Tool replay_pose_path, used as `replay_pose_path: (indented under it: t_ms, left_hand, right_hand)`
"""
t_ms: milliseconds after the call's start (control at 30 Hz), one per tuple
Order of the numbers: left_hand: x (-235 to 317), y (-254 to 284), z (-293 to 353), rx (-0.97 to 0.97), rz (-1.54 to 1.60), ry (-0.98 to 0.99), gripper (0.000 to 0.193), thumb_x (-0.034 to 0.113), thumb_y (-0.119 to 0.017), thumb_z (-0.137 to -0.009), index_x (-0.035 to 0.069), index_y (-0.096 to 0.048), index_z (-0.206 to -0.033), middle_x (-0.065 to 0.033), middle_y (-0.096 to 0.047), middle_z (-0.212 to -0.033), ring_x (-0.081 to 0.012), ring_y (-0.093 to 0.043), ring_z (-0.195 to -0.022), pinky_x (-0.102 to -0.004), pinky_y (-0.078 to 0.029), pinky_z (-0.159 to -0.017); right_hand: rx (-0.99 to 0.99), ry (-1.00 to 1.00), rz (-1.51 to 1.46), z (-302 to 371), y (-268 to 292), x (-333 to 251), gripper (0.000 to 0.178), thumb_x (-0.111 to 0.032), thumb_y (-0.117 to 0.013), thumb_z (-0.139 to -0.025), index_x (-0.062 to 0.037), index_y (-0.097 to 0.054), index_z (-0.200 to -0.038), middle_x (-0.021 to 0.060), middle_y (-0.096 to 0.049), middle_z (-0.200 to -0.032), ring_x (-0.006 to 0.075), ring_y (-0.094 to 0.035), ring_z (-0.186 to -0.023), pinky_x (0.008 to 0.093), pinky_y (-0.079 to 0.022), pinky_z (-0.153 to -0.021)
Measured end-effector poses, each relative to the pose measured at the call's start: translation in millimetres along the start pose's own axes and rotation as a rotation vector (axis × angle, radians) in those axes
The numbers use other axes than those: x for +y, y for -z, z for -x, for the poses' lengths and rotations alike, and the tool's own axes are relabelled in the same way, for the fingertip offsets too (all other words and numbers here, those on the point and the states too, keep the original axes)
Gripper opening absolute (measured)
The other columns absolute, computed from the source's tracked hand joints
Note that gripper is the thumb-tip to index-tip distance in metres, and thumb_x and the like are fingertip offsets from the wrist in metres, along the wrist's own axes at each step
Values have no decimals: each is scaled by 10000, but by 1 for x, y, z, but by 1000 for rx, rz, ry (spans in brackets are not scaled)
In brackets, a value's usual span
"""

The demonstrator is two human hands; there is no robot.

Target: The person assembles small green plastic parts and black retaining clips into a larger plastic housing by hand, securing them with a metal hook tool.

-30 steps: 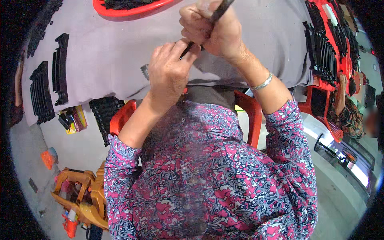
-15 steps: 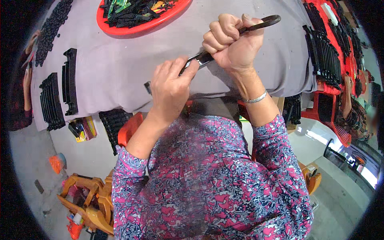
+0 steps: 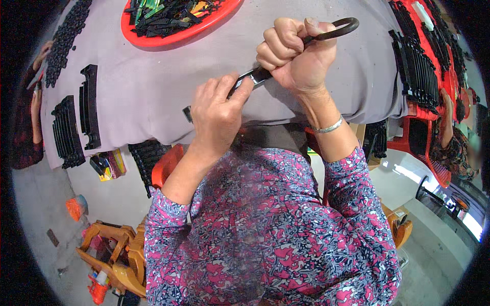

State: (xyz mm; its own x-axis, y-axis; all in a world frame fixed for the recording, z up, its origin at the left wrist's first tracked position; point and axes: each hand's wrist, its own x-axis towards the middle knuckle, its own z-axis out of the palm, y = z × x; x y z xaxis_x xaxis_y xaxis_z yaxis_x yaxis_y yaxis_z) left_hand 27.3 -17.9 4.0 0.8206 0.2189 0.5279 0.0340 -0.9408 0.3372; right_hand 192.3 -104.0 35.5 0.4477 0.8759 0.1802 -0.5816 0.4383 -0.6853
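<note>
My right hand [image 3: 301, 53] is closed in a fist around what look like scissors, whose dark looped handle [image 3: 348, 26] sticks out beyond my thumb. Their blades are mostly hidden by my fingers and by the work. A slim black plastic strip [image 3: 187, 113] is pinched in my left hand [image 3: 218, 109], its one end poking out past the knuckles. Between the two hands, a shiny dark section lies at a slant, close to my left thumb. Both hands are above the near edge of the cloth-covered table [image 3: 153, 97].
A red round tray [image 3: 173, 43] holds black, green and orange scraps. Stacked black strips [image 3: 66, 130] lie at the left, with another row [image 3: 414, 71] at the right. A heap of small black pieces [image 3: 64, 48] sits far left. Other people's hands [image 3: 37, 102] show at the sides.
My hands keep nearly the same hold and place. The looped handle has tilted very slightly, and the whole view has shifted a little.
</note>
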Motion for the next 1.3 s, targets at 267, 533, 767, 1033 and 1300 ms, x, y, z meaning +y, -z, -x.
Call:
replay_pose_path:
  t_ms: [267,533,767,1033,1300]
  left_hand:
    - [-1,-1,1,-5,-18,2,277,42,-695,-755,116,-698,-1022,-70,-656,-1008,-259,-633,-857,-377,-488,-750]
    - [-3,-3,2,15,-39,-18,284,42,-697,-753,130,-699,-1023,-69,-653,-1001,-258,-634,-844,-373,-491,-738]
    - [0,-2,2,-22,-21,10,286,40,-687,-763,134,-696,-1033,-74,-658,-1004,-262,-642,-863,-375,-498,-759]
    - [-4,-9,1,65,-86,-48,220,91,-639,-768,141,-700,-973,-17,-639,-979,-202,-621,-803,-357,-487,-698]
    - [-4,-8,2,59,-81,-49,214,92,-642,-776,137,-697,-977,-22,-636,-972,-206,-620,-799,-356,-478,-707]
  right_hand:
    - [4,-7,6,0,-2,0,514,-552,-407,-898,-167,-277,-583,-64,-216,-509,81,-137,-461,291,-108,-428]
    - [-20,5,33,0,-2,3,523,-571,-404,-889,-166,-269,-587,-65,-220,-511,78,-136,-461,285,-119,-428]
    - [-27,47,36,4,1,6,518,-570,-403,-887,-168,-269,-588,-65,-221,-512,76,-140,-463,283,-124,-429]
    - [-37,22,-88,7,11,5,493,-543,-455,-871,-163,-293,-602,-70,-224,-538,85,-126,-494,274,-139,-452]
    - [86,15,-175,9,9,6,505,-566,-445,-856,-175,-276,-586,-67,-207,-515,84,-125,-474,282,-115,-439]
